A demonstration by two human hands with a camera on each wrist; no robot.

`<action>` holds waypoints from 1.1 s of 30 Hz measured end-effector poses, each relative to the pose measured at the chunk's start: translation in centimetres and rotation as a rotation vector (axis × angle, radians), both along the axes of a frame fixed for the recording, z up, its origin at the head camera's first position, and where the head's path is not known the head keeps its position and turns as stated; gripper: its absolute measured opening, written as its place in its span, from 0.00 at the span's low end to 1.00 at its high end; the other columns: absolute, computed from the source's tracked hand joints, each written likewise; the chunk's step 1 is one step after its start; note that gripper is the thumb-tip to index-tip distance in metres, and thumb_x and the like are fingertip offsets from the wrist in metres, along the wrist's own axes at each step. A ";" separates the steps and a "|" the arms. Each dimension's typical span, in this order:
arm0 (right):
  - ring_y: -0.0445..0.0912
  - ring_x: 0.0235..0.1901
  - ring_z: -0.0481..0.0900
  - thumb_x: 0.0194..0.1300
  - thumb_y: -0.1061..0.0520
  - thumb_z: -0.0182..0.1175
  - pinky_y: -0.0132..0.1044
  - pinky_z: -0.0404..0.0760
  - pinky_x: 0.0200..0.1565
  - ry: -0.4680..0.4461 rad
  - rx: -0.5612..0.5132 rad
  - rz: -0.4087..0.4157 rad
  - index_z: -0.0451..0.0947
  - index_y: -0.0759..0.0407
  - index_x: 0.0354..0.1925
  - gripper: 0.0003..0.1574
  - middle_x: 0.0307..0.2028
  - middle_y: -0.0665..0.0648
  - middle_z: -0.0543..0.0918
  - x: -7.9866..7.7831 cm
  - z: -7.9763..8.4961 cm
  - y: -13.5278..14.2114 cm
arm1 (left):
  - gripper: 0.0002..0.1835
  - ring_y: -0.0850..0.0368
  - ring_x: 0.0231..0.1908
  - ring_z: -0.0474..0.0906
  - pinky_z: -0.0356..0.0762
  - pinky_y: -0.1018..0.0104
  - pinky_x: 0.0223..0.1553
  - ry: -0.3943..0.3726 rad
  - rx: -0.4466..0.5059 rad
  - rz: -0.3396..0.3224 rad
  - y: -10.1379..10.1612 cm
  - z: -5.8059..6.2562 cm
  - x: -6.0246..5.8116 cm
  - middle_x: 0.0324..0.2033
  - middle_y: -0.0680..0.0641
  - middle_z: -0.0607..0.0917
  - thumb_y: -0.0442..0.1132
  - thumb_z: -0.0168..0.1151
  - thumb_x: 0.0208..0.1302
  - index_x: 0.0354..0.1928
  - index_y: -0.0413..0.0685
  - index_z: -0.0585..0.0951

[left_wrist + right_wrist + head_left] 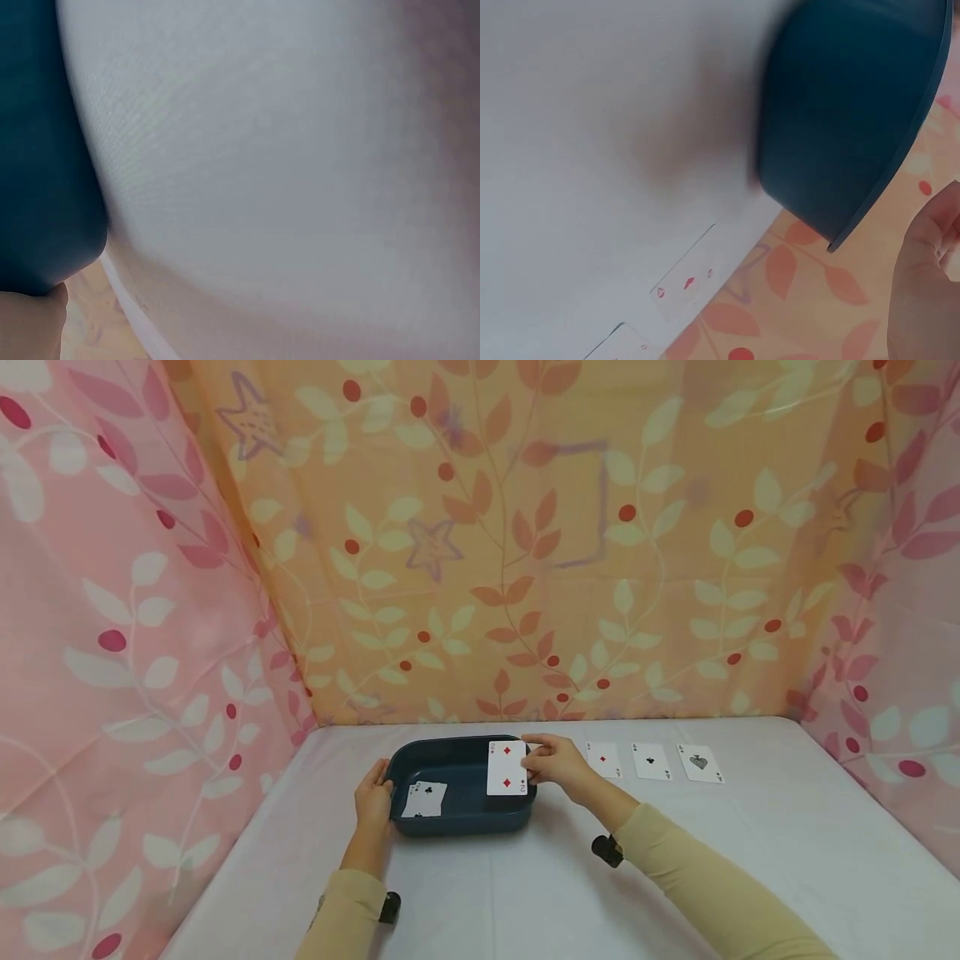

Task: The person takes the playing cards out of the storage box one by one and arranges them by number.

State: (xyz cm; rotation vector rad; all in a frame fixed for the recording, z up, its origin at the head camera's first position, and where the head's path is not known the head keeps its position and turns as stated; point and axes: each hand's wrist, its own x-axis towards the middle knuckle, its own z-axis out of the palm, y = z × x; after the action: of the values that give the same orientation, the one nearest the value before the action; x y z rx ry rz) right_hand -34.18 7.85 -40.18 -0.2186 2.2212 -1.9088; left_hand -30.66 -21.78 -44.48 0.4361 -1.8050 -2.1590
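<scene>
A deep, dark blue rectangular tray [465, 823] with rounded corners stands on the white-covered table. My left hand [372, 802] grips its left end, thumb at the rim. Over the right end of the tray, my right hand [558, 767] pinches a two of diamonds playing card [507, 768] by its right edge, face toward me. Inside the tray at the left lie overlapping playing cards [425, 800] with black club marks. The left wrist view catches the tray's side [45, 150] and a bit of the hand. In the right wrist view the held card is out of sight.
To the right of the tray, a row of cards lies face up: an ace of diamonds [603, 760], an ace of clubs [651, 762] and an ace of spades [701, 763]. Leaf-patterned cloth [480, 635] closes off the table's back and both sides.
</scene>
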 end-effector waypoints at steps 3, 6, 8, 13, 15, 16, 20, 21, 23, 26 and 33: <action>0.47 0.27 0.78 0.64 0.67 0.61 0.37 0.85 0.36 -0.005 -0.012 0.001 0.67 0.67 0.66 0.32 0.30 0.57 0.81 0.1 -0.3 0.7 | 0.30 0.46 0.72 0.50 0.48 0.56 0.71 0.001 0.005 -0.001 0.0 -0.1 -0.1 0.72 0.38 0.57 0.20 0.36 0.69 0.73 0.33 0.53; 0.47 0.27 0.78 0.64 0.67 0.60 0.37 0.84 0.35 -0.017 -0.021 -0.006 0.67 0.67 0.66 0.32 0.30 0.57 0.82 0.2 -0.5 1.4 | 0.30 0.46 0.72 0.51 0.48 0.56 0.71 0.007 0.015 0.002 0.0 -0.2 -0.2 0.72 0.38 0.57 0.19 0.36 0.69 0.73 0.32 0.53; 0.47 0.26 0.78 0.64 0.67 0.60 0.37 0.84 0.35 -0.017 -0.014 -0.011 0.67 0.67 0.66 0.32 0.30 0.57 0.82 0.4 -0.6 1.8 | 0.30 0.46 0.72 0.51 0.49 0.56 0.71 0.006 0.016 0.004 0.0 -0.2 -0.2 0.72 0.38 0.58 0.19 0.36 0.68 0.73 0.32 0.53; 0.46 0.25 0.78 0.64 0.68 0.60 0.35 0.84 0.33 -0.017 -0.013 -0.024 0.67 0.69 0.66 0.32 0.29 0.56 0.81 0.5 -1.0 2.8 | 0.30 0.47 0.72 0.51 0.49 0.56 0.71 0.001 0.018 0.004 -0.1 -0.1 -0.2 0.72 0.39 0.58 0.20 0.36 0.69 0.73 0.33 0.53; 0.45 0.25 0.78 0.64 0.68 0.60 0.35 0.84 0.32 -0.016 -0.018 -0.027 0.66 0.70 0.65 0.32 0.29 0.56 0.81 0.5 -1.2 3.4 | 0.30 0.48 0.72 0.51 0.49 0.57 0.71 -0.003 0.019 0.003 -0.1 -0.1 -0.2 0.72 0.39 0.57 0.20 0.35 0.70 0.73 0.33 0.53; 0.45 0.25 0.78 0.64 0.68 0.60 0.34 0.83 0.32 -0.015 -0.017 -0.027 0.66 0.71 0.66 0.32 0.29 0.56 0.81 0.6 -1.3 3.7 | 0.30 0.48 0.72 0.51 0.49 0.57 0.71 -0.003 0.020 0.002 -0.1 -0.1 -0.2 0.72 0.39 0.57 0.20 0.35 0.70 0.73 0.33 0.53; 0.45 0.27 0.78 0.64 0.68 0.60 0.34 0.83 0.33 -0.008 -0.022 -0.028 0.65 0.71 0.66 0.33 0.31 0.57 0.82 0.8 -1.5 4.9 | 0.30 0.48 0.72 0.51 0.49 0.57 0.71 -0.004 0.022 0.003 0.0 -0.1 -0.2 0.72 0.39 0.58 0.20 0.35 0.70 0.73 0.33 0.54; 0.45 0.27 0.78 0.64 0.67 0.60 0.34 0.83 0.33 -0.007 -0.023 -0.027 0.65 0.71 0.66 0.33 0.31 0.57 0.82 0.9 -1.5 5.2 | 0.30 0.48 0.72 0.51 0.49 0.57 0.71 -0.002 0.023 0.003 0.0 -0.1 -0.1 0.72 0.39 0.57 0.20 0.35 0.70 0.73 0.33 0.53; 0.45 0.27 0.78 0.64 0.66 0.61 0.33 0.83 0.33 0.004 -0.026 -0.015 0.65 0.71 0.65 0.33 0.32 0.58 0.82 1.1 -1.6 5.7 | 0.30 0.47 0.72 0.51 0.48 0.56 0.71 0.002 0.025 0.004 0.0 -0.1 -0.1 0.72 0.38 0.57 0.20 0.35 0.69 0.73 0.33 0.53; 0.45 0.27 0.79 0.64 0.65 0.61 0.33 0.83 0.34 0.011 -0.021 0.001 0.64 0.72 0.65 0.33 0.32 0.58 0.82 1.2 -1.6 6.4 | 0.30 0.47 0.72 0.51 0.48 0.56 0.71 0.003 0.021 0.007 0.1 -0.1 -0.1 0.72 0.38 0.57 0.20 0.35 0.69 0.73 0.33 0.54; 0.44 0.27 0.77 0.66 0.69 0.56 0.35 0.82 0.33 -0.028 -0.002 -0.042 0.61 0.73 0.67 0.33 0.30 0.55 0.80 1.1 -2.2 7.5 | 0.30 0.47 0.72 0.51 0.49 0.56 0.70 -0.004 0.021 0.002 0.0 -0.2 -0.2 0.72 0.38 0.58 0.20 0.35 0.69 0.73 0.33 0.54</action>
State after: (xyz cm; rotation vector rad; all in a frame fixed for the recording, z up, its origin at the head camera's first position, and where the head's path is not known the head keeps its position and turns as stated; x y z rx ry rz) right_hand -33.10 15.33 -42.36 -0.1459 2.2235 -1.9236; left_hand -30.83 -21.74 -44.64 0.4477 -1.7844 -2.1789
